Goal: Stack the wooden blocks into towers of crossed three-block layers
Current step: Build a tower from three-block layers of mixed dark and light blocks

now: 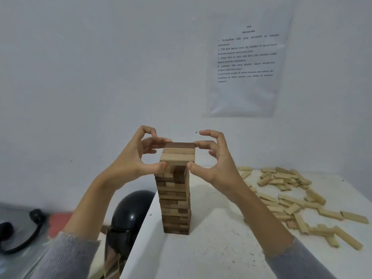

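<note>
Both the left grip (130, 158) and the right grip (219, 164) pinch, with curled fingers and thumbs, opposite ends of the top layer (178, 156) of the tower (175, 208), its blocks' long axis running between them, equally near each; loose blocks (291, 198) lie on the tabletop (221, 248) beyond the right grip.

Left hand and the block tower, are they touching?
Touching. In the head view the left hand grips the tower top: thumb on the near block, fingertips on the dark block.

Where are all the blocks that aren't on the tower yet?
In the head view, the loose blocks lie scattered over the white table's right side, right of the tower and the right hand.
</note>
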A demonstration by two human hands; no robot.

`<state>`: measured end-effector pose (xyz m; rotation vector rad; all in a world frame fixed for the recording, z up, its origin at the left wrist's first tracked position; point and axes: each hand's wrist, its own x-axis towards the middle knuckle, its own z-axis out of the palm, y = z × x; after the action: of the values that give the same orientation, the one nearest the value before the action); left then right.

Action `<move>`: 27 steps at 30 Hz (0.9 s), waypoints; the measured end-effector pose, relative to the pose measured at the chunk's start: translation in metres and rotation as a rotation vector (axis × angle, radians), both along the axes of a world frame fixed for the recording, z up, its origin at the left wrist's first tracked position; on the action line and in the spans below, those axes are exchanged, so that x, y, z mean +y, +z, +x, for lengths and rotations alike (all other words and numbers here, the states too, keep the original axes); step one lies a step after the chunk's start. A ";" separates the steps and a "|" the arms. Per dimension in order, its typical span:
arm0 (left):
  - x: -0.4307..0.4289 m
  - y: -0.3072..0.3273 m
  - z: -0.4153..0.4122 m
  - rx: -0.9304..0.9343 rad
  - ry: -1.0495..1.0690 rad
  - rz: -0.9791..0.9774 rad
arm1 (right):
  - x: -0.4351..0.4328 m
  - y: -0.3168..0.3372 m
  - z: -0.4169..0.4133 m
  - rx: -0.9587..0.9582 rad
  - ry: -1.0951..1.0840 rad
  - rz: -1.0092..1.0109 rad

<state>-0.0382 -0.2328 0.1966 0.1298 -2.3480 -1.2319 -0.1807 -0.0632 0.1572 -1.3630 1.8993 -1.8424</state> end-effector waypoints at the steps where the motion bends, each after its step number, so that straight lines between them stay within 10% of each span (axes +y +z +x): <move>1: -0.004 -0.004 0.001 -0.003 -0.003 0.034 | -0.005 -0.003 0.002 -0.009 -0.001 0.000; 27: -0.025 -0.037 -0.003 -0.078 -0.075 0.249 | -0.024 -0.018 0.024 -0.092 -0.045 0.116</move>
<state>-0.0416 -0.2573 0.1593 0.1755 -2.2737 -1.5796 -0.1565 -0.0869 0.1390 -1.1881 1.9722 -1.7519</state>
